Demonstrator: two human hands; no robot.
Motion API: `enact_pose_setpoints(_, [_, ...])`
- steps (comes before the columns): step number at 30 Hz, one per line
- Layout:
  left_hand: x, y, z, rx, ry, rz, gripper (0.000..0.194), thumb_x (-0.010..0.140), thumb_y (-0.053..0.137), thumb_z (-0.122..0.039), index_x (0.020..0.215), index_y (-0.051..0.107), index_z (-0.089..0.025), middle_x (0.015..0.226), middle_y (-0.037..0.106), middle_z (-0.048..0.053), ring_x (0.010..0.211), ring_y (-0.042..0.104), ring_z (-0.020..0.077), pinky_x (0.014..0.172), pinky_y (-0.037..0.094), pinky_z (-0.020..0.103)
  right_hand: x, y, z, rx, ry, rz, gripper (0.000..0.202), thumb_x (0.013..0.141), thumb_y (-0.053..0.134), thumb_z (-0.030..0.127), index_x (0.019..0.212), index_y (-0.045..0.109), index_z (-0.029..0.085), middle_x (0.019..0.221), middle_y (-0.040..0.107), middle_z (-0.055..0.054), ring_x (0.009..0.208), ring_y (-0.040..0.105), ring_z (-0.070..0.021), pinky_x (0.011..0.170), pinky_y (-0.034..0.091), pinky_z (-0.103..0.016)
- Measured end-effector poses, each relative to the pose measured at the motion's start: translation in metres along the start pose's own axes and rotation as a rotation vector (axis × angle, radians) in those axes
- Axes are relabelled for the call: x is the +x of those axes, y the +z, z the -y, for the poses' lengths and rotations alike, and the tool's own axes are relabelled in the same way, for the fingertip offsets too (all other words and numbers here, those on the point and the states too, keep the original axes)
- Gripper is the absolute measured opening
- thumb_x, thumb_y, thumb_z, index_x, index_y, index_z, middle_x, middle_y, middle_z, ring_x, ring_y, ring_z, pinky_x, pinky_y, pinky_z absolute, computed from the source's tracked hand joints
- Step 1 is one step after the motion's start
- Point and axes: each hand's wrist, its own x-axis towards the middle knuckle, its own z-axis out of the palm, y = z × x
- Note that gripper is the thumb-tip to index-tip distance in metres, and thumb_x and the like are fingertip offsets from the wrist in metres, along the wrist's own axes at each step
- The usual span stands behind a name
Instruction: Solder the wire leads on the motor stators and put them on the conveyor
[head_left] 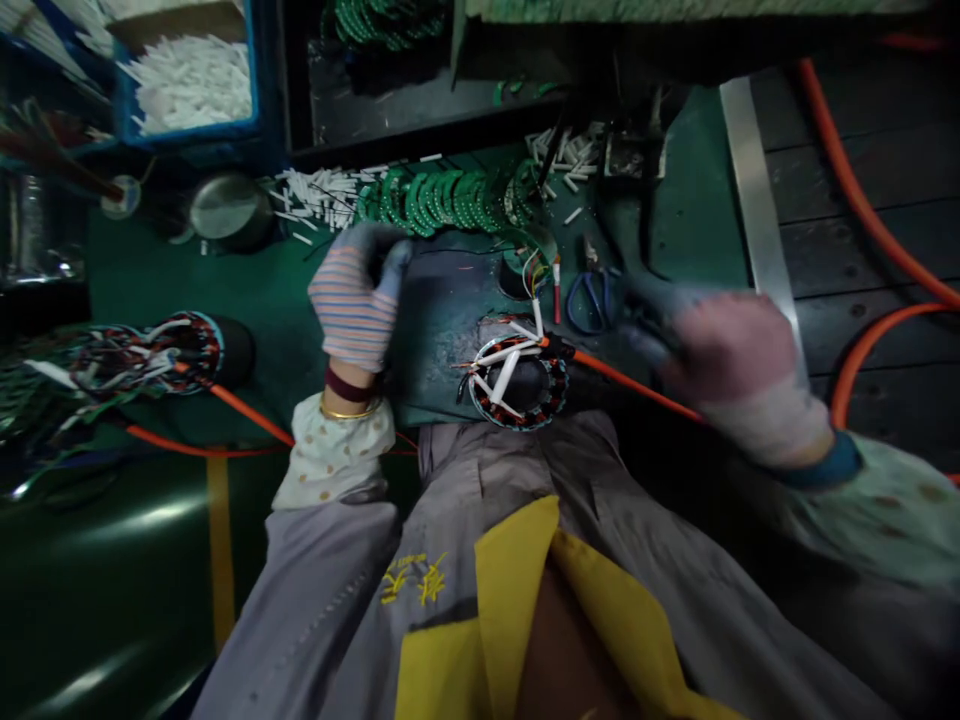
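Note:
My left hand (pixel 360 290), in a striped glove with grey fingertips, is over the green bench left of the middle, its fingers curled; what they hold, if anything, is hidden. Smeared by motion, my right hand (pixel 724 345) is at the right, beyond the blue-handled cutters (pixel 592 300); its fingers are too blurred to read. Between the hands, near the bench's front edge, lies a ring-shaped wound coil (pixel 555 395) with white sleeves and an orange cable (pixel 630 382). A red-handled tool (pixel 556 292) lies beside the cutters.
Green curved pieces (pixel 450 203) stand in a row behind, among white tubes (pixel 322 195). A metal bowl (pixel 229 208) and a blue bin (pixel 255 75) of white tubes are back left. More wound coils (pixel 187 345) lie left. A metal edge (pixel 761 200) bounds the bench on the right.

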Motion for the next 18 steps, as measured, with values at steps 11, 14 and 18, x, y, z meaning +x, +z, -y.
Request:
enact_pose_setpoints(11, [-0.05, -0.033, 0.007, 0.012, -0.123, 0.493, 0.058, 0.118, 0.059, -0.077, 0.132, 0.086, -0.027, 0.124, 0.09, 0.012, 0.12, 0.086, 0.0378, 0.114, 0.069, 0.049, -0.026, 0.062, 0.061, 0.214, -0.479, 0.125, 0.042, 0.112, 0.066, 0.016, 0.135, 0.092, 0.038, 0.147, 0.091, -0.007, 0.14, 0.083, -0.0365, 0.125, 0.063, -0.063])
enact_pose_setpoints(14, [-0.072, -0.046, -0.036, -0.1, -0.073, 0.789, 0.058, 0.12, 0.059, -0.074, 0.133, 0.093, -0.029, 0.122, 0.094, 0.007, 0.112, 0.09, 0.0343, 0.103, 0.07, 0.04, -0.035, 0.06, 0.057, 0.172, -0.508, 0.089, 0.045, 0.112, 0.064, 0.015, 0.141, 0.091, 0.038, 0.15, 0.09, -0.007, 0.142, 0.082, -0.0358, 0.125, 0.061, -0.063])
enact_pose_setpoints(18, [-0.074, -0.055, -0.041, 0.144, -0.063, 0.804, 0.048, 0.12, 0.064, -0.064, 0.14, 0.094, -0.033, 0.121, 0.094, 0.007, 0.115, 0.09, 0.0353, 0.102, 0.07, 0.041, -0.034, 0.068, 0.057, 0.202, -0.553, -0.002, 0.042, 0.113, 0.064, 0.017, 0.141, 0.09, 0.034, 0.152, 0.09, -0.008, 0.144, 0.082, -0.035, 0.12, 0.06, -0.059])
